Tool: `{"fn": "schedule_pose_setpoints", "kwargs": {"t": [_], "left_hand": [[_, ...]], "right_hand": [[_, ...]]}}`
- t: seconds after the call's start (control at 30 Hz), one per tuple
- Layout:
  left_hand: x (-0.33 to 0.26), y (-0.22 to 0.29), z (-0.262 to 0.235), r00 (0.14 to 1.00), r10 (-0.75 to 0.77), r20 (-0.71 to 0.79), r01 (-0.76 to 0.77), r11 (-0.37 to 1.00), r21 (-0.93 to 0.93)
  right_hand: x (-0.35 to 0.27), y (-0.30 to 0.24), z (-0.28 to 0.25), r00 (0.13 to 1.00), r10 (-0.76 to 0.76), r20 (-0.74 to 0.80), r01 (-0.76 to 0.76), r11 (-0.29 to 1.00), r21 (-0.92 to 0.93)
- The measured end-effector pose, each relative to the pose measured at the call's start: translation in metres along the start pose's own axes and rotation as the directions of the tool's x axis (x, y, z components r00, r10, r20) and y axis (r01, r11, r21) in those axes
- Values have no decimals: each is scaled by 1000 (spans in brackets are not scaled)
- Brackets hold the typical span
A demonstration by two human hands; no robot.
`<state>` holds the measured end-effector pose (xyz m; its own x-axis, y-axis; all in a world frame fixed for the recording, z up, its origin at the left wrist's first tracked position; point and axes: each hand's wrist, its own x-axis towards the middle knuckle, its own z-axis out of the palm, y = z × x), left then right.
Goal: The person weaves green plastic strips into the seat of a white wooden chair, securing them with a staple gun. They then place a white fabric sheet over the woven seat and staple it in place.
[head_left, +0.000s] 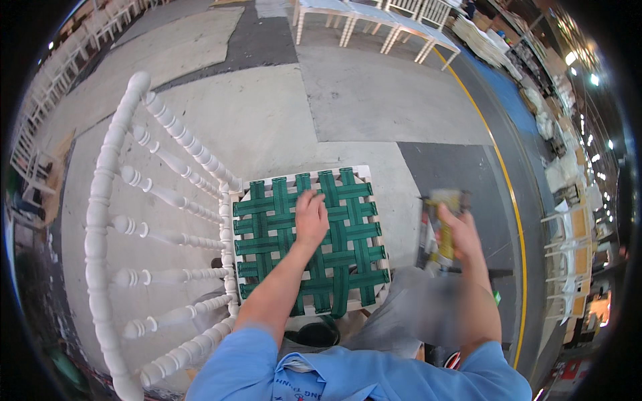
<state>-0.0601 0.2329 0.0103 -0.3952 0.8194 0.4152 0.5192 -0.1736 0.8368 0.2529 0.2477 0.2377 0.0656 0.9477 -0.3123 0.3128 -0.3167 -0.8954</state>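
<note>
A white wooden chair (107, 220) with turned spindles stands below me, its back to the left. Its seat frame carries woven green webbing (334, 207). My left hand (311, 217) lies flat on the webbing near the seat's middle, fingers together and pressing down. My right hand (458, 234) is raised to the right of the seat and grips a yellowish hand tool (443, 220), blurred by motion; its exact kind is unclear.
Bare concrete floor (374, 100) surrounds the chair. More white chairs (381, 20) stand at the back, along the left edge and at the right. A yellow line (515, 220) curves along the floor on the right. A dark round object (317, 333) lies under the seat's near edge.
</note>
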Motion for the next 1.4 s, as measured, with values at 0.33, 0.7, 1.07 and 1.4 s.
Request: {"fn": "schedule_pose_setpoints", "kwargs": {"t": [0.33, 0.7, 1.07, 1.4], "left_hand": [[-228, 72, -93, -87, -529, 844, 992, 28, 120], [-206, 63, -55, 28, -701, 713, 986, -100, -136], [-211, 75, -50, 284, -888, 362, 906, 126, -403], [-241, 66, -52, 401, -754, 519, 912, 380, -153]], "right_hand": [[-216, 162, -210, 853, 303, -425, -210, 945, 252], [-203, 282, -238, 825, 525, -208, -339, 756, 560], [-217, 278, -282, 794, -81, -602, -342, 759, -554], [-134, 189, -8, 968, -53, 247, 65, 997, -43]]}}
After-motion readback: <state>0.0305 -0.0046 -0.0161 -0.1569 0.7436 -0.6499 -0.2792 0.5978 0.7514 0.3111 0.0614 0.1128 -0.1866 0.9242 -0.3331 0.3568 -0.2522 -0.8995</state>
